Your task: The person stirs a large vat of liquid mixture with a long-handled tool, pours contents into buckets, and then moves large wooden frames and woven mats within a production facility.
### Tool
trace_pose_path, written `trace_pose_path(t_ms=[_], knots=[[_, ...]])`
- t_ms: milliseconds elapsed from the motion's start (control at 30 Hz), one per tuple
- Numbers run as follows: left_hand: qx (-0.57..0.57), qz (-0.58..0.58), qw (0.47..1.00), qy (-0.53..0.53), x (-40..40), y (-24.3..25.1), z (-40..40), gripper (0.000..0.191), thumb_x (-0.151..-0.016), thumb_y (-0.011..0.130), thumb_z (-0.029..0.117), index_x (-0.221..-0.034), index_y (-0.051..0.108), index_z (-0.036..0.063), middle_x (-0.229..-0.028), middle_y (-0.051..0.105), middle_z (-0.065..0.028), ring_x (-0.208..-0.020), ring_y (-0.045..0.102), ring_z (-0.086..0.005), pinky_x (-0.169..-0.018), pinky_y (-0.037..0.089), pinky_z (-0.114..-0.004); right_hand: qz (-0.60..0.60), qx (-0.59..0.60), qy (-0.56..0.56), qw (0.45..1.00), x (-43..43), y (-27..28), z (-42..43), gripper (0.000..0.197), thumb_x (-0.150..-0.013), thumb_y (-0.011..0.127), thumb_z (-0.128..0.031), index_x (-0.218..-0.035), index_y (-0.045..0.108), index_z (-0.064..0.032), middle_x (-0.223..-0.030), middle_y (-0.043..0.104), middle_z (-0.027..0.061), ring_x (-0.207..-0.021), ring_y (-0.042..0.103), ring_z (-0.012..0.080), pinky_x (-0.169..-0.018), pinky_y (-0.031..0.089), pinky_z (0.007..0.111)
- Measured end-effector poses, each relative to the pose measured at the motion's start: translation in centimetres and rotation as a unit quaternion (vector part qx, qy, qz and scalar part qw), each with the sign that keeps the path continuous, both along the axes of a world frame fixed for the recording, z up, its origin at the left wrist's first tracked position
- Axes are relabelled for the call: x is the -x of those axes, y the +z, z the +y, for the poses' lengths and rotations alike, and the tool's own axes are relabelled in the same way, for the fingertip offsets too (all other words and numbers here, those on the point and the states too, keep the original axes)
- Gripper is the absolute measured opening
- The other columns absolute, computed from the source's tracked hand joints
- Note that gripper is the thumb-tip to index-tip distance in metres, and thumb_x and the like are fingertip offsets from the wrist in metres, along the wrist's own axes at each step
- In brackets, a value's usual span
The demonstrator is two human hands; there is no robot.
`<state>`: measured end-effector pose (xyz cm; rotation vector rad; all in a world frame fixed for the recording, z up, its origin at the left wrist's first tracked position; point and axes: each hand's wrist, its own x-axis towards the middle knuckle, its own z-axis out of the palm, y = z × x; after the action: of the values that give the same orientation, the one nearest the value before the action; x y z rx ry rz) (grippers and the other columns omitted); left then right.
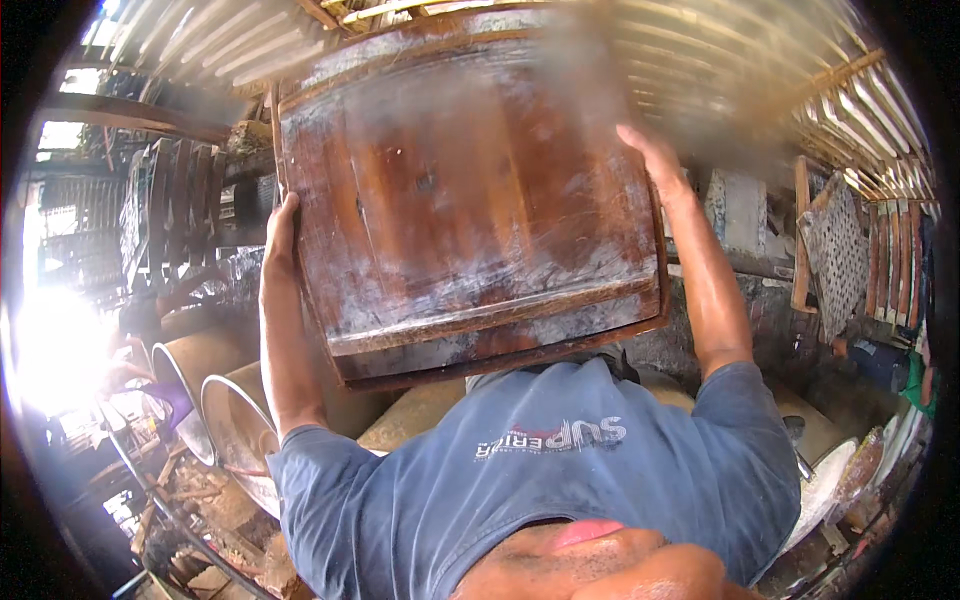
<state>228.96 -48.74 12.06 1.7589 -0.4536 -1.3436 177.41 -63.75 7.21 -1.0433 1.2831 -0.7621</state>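
A dark brown wooden panel (450, 202) is raised in front of my chest, between my two arms. Its planks carry whitish scuffs, and a worn batten (495, 319) crosses it near the lower edge. My left hand (282, 229) grips the panel's left side, its fingers mostly hidden behind the wood. On the opposite side, my right hand (654, 163) holds the upper right edge with the thumb along it. A blurred smear over the view hides the panel's upper right corner.
Large drums (232, 405) lie to the left of my body, near scattered wood scraps (225, 510). Slatted wooden pieces (176, 202) stand at the left. A speckled board (836, 255) leans on the right, and corrugated roofing (720, 82) spans overhead.
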Motion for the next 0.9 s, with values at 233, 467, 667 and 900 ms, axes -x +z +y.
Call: trace_pose_path(t_ms=[233, 467, 667, 900], knots=[[-0.016, -0.017, 0.998, -0.059, -1.7, -2.7, -4.4, 0.049, -0.086, 0.049, 0.037, -0.11, 0.055, -0.005, -0.102, 0.06, -0.0124, -0.087, 0.06, -0.0195, -0.077, 0.046, -0.03, 0.041, 0.003, -0.006, 0.999, 1.4, -0.1, -0.2, 0.051, -0.084, 0.055, -0.032, -0.123, 0.048, 0.0006, -0.122, 0.052, 0.0077, -0.113, 0.047, 0.0155, -0.098, 0.032, 0.027], [0.048, -0.068, 0.962, -0.261, 3.1, -9.1, -15.2, 0.053, -0.085, 0.051, 0.038, -0.111, 0.053, -0.0078, -0.102, 0.06, -0.0166, -0.09, 0.059, -0.0244, -0.082, 0.046, -0.034, 0.007, -0.066, -0.104, 0.992, 8.5, 2.0, -2.2, 0.049, -0.086, 0.051, -0.034, -0.121, 0.049, 0.0007, -0.121, 0.052, 0.0082, -0.11, 0.049, 0.0173, -0.097, 0.035, 0.029], [0.041, 0.076, 0.961, -0.261, 17.5, -13.0, -16.0, 0.058, -0.08, 0.051, 0.043, -0.109, 0.054, -0.0069, -0.096, 0.061, -0.0179, -0.082, 0.06, -0.0252, -0.077, 0.046, -0.035, -0.049, -0.165, -0.177, 0.969, 17.0, 3.0, 3.0, 0.049, -0.087, 0.05, -0.035, -0.121, 0.047, 0.0, -0.112, 0.056, 0.0091, -0.1, 0.055, 0.0205, -0.091, 0.041, 0.032], [-0.011, 0.056, 0.959, -0.279, 28.5, -25.7, -14.5, 0.049, -0.079, 0.053, 0.039, -0.099, 0.06, -0.0053, -0.09, 0.063, -0.0143, -0.079, 0.06, -0.023, -0.073, 0.046, -0.033, 0.114, -0.094, -0.224, 0.963, 28.8, -3.2, 6.4, 0.047, -0.086, 0.051, -0.028, -0.122, 0.045, 0.0017, -0.116, 0.052, 0.0082, -0.104, 0.05, 0.0205, -0.091, 0.038, 0.031]])
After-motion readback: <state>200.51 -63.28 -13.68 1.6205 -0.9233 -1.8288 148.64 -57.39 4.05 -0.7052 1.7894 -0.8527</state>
